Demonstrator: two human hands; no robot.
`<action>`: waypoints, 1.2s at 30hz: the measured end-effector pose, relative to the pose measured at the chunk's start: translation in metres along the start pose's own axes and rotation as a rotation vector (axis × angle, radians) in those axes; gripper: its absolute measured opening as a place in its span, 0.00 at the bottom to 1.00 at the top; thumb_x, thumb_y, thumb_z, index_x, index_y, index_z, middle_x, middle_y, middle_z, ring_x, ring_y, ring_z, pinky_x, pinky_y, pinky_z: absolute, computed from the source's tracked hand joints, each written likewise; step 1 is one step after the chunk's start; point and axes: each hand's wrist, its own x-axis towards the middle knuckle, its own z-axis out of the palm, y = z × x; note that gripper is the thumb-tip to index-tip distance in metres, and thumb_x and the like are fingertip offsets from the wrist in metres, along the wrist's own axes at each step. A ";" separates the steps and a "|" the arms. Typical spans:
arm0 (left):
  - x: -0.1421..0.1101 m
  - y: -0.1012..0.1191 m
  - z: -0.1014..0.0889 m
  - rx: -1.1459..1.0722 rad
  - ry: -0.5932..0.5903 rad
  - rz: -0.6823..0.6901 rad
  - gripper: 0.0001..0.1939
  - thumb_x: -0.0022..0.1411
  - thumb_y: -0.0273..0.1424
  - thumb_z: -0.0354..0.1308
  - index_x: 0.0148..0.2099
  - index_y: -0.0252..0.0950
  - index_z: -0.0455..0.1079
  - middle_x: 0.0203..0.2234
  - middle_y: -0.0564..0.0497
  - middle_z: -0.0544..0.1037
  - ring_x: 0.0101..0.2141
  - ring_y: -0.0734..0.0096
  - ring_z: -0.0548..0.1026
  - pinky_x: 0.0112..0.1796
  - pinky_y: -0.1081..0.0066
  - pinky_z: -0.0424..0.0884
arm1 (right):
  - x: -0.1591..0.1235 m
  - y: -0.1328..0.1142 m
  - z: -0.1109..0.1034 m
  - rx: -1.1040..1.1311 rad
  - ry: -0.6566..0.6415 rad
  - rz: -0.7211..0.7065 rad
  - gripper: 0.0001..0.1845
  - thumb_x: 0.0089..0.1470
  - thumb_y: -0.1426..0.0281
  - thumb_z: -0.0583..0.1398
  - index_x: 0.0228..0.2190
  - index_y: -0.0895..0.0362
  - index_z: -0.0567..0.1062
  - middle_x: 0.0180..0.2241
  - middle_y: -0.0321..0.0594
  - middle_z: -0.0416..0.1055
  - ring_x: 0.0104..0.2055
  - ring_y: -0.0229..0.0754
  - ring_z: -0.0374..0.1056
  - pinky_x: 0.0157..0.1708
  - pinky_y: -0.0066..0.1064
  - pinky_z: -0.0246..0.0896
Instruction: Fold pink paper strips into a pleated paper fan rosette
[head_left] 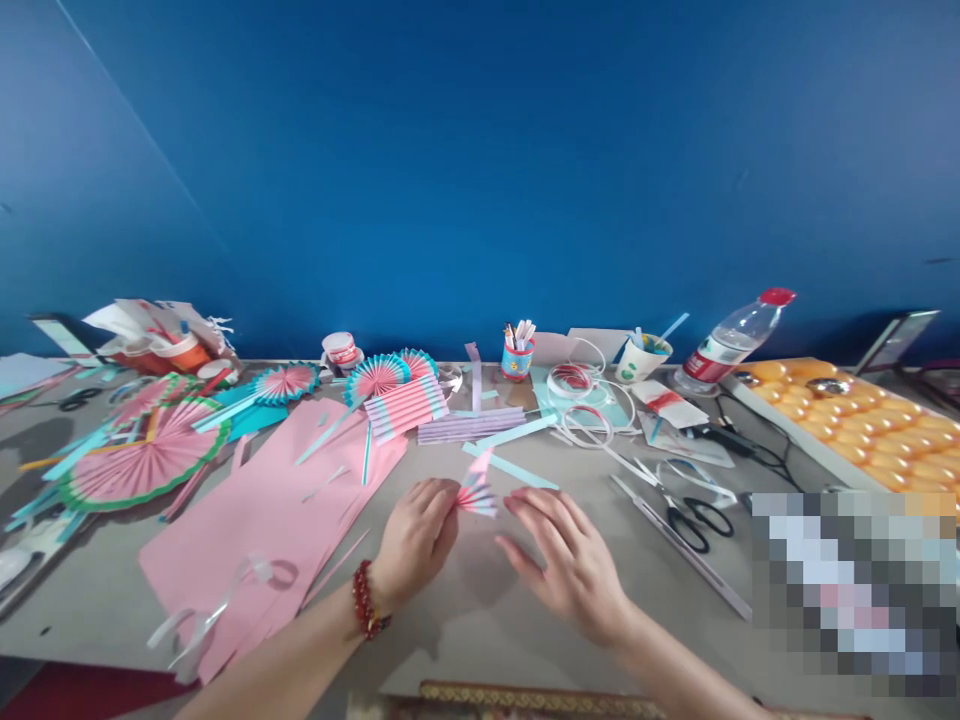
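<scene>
My left hand (421, 532), with a red bead bracelet on the wrist, is closed on one end of a small pleated paper (475, 494). Its pink and pale blue folds fan out to the right of my fingers, and a pink flap stands up from it. Just right of the folds is my right hand (559, 555), its fingers apart and nothing in them. Behind my hands lie light blue paper strips (517, 468). Farther back are a pleated pink and blue sheet (406, 408) and a pleated lilac sheet (465, 427).
Pink paper sheets (225, 530) and a watermelon-coloured paper fan (142, 462) lie at left. Scissors (696, 524), a long ruler-like strip (682, 548) and coiled white tape (586, 425) are at right. A plastic bottle (731, 345) leans near an orange padded panel (855, 415).
</scene>
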 end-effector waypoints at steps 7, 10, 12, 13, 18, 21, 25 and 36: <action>0.003 0.011 0.000 0.368 -0.105 0.173 0.13 0.66 0.23 0.48 0.50 0.35 0.68 0.39 0.44 0.75 0.40 0.59 0.71 0.41 0.59 0.67 | 0.013 0.002 -0.012 -0.163 -0.127 -0.136 0.18 0.62 0.72 0.55 0.53 0.49 0.71 0.52 0.42 0.73 0.56 0.47 0.64 0.61 0.48 0.51; -0.001 0.011 0.003 0.438 -0.128 0.218 0.15 0.68 0.24 0.47 0.54 0.35 0.67 0.39 0.44 0.75 0.40 0.60 0.71 0.40 0.61 0.67 | 0.008 0.009 -0.003 -0.135 -0.189 -0.134 0.14 0.64 0.74 0.52 0.43 0.54 0.76 0.41 0.42 0.77 0.47 0.44 0.67 0.52 0.40 0.59; -0.003 0.011 0.006 0.470 -0.147 0.254 0.15 0.69 0.24 0.47 0.54 0.35 0.67 0.39 0.45 0.75 0.39 0.61 0.71 0.40 0.61 0.67 | -0.001 0.014 0.000 -0.151 -0.192 -0.151 0.14 0.65 0.75 0.51 0.39 0.56 0.77 0.36 0.42 0.76 0.44 0.44 0.67 0.47 0.38 0.60; -0.004 0.011 0.008 0.484 -0.159 0.273 0.14 0.69 0.25 0.47 0.54 0.35 0.67 0.39 0.45 0.74 0.40 0.61 0.70 0.41 0.61 0.66 | -0.007 0.017 0.001 -0.164 -0.188 -0.160 0.14 0.65 0.75 0.51 0.37 0.56 0.77 0.35 0.42 0.76 0.43 0.45 0.67 0.45 0.37 0.60; -0.010 0.011 0.018 0.560 -0.213 0.313 0.09 0.69 0.25 0.49 0.45 0.35 0.70 0.37 0.47 0.74 0.39 0.61 0.70 0.39 0.63 0.66 | -0.037 0.027 0.001 -0.207 -0.178 -0.157 0.13 0.63 0.76 0.52 0.35 0.56 0.76 0.39 0.43 0.76 0.43 0.46 0.66 0.44 0.37 0.58; -0.013 0.011 0.021 0.567 -0.255 0.299 0.09 0.69 0.25 0.48 0.41 0.35 0.70 0.35 0.47 0.73 0.37 0.61 0.70 0.37 0.63 0.66 | -0.052 0.032 0.001 -0.210 -0.220 -0.129 0.12 0.62 0.76 0.52 0.35 0.56 0.76 0.37 0.44 0.75 0.40 0.46 0.66 0.42 0.37 0.58; -0.015 0.012 0.019 0.542 -0.319 0.262 0.09 0.68 0.24 0.48 0.39 0.35 0.69 0.36 0.46 0.73 0.38 0.60 0.70 0.37 0.63 0.67 | -0.063 0.035 0.001 -0.201 -0.250 -0.114 0.12 0.62 0.77 0.52 0.35 0.57 0.76 0.34 0.44 0.74 0.37 0.45 0.66 0.39 0.35 0.58; 0.000 0.001 0.015 0.253 -0.305 0.044 0.08 0.69 0.27 0.50 0.42 0.37 0.70 0.33 0.50 0.75 0.36 0.66 0.72 0.38 0.68 0.68 | -0.045 0.048 -0.002 0.093 -0.363 0.139 0.11 0.63 0.74 0.53 0.37 0.54 0.75 0.35 0.40 0.75 0.38 0.42 0.70 0.38 0.31 0.63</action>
